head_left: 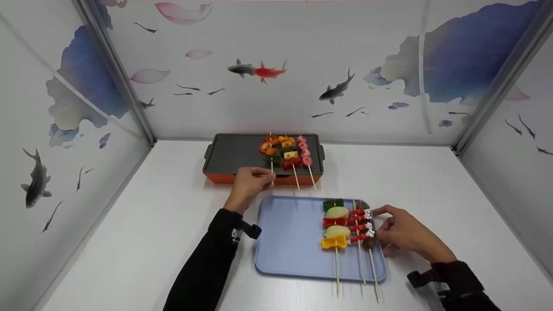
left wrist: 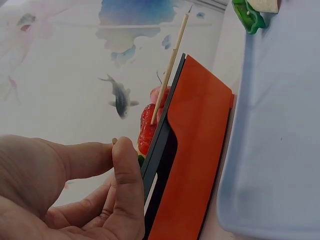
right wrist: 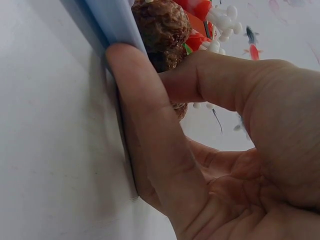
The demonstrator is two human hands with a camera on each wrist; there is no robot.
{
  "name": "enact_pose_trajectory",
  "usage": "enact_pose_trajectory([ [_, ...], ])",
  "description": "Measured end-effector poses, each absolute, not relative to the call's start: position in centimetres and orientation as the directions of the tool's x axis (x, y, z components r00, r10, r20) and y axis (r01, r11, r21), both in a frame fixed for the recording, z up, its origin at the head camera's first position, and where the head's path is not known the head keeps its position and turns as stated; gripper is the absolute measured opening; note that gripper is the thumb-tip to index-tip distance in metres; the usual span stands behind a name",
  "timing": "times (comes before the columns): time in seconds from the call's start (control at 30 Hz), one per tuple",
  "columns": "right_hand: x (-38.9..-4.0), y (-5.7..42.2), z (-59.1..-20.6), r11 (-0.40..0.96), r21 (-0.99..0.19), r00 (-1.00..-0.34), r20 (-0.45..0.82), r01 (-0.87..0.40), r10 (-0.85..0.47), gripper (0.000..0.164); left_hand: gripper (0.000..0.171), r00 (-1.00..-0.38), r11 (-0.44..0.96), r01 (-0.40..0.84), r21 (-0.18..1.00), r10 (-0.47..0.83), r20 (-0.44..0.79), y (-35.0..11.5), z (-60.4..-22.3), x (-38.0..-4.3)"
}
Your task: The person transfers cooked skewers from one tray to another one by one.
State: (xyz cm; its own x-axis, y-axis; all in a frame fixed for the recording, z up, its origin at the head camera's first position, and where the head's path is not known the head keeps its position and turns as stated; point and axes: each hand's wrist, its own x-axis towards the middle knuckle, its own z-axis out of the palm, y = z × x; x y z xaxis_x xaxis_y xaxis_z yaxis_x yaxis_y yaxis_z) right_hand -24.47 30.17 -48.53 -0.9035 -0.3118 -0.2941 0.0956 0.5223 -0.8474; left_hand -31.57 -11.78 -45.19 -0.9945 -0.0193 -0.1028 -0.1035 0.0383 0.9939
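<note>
On the grill (head_left: 242, 157), an orange box with a dark plate, my left hand (head_left: 250, 183) pinches the stick of a shrimp skewer (head_left: 271, 151) between thumb and finger. Right of it lie a mixed skewer (head_left: 291, 162) with a red piece and a pink skewer (head_left: 304, 151), sticks over the front edge. At the blue tray's (head_left: 293, 242) right rim, my right hand (head_left: 406, 233) grips the edge with thumb and bent fingers. Beside those fingers is a meatball skewer (right wrist: 160, 25). Also on the tray are a pepper skewer (head_left: 335, 222) and a skewer of red pieces with white tips (head_left: 359, 224).
The white table (head_left: 173, 242) carries the grill at the back and the tray in front. A patterned back panel (head_left: 302, 108) rises just behind the grill, with side panels left and right. Skewer sticks (head_left: 337, 276) stick out past the tray's near edge.
</note>
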Motion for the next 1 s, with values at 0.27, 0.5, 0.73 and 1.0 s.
enact_pose_trajectory([
  [0.27,-24.8,30.2,-48.8,0.546,-0.831,-0.907,-0.307,0.108,-0.288,0.067,0.021,-0.995,0.061,-0.093,0.994,-0.029,-0.092,-11.9,-45.0,-31.4],
  [0.5,-24.8,30.0,-48.7,0.548,-0.828,-0.906,-0.315,0.118,-0.281,0.067,0.022,-0.998,0.058,-0.064,0.996,-0.019,-0.063,-12.1,-44.9,-31.1],
  [0.73,-24.8,30.0,-48.6,0.554,-0.822,-0.910,-0.320,0.128,-0.265,0.065,0.022,-0.998,0.062,-0.053,0.997,-0.025,-0.051,-12.2,-44.7,-30.8],
  [1.0,-24.6,30.1,-48.6,0.531,-0.841,-0.907,-0.298,0.103,-0.297,0.065,0.024,-0.999,0.014,-0.040,0.999,0.017,-0.041,-12.3,-44.5,-30.5],
])
